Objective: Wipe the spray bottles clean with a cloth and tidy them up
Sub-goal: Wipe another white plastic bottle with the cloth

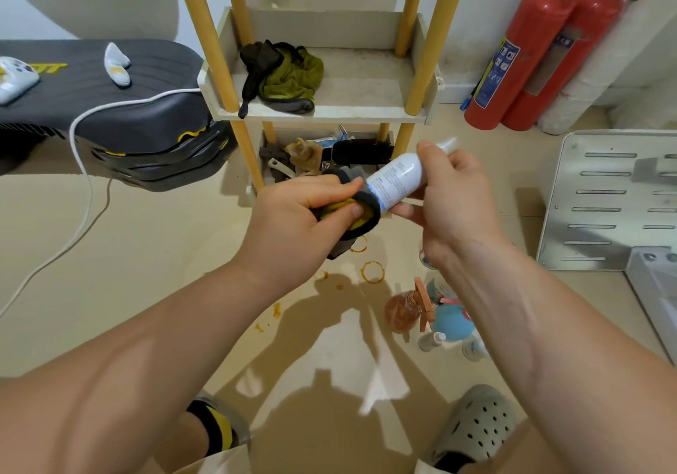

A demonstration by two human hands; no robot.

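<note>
Forearms (146,363) are extending, left hand (304,217) gripping one grey-yellow cloth (361,213) round the base of one white spray bottle (397,175) tilted above the floor (146,254), right hand (454,195) gripping its neck, at least five bottles (403,312) standing below.

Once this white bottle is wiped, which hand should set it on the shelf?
Probably right. The right hand grips the white bottle, while the left hand holds the cloth. The shelf lies straight ahead.
</note>
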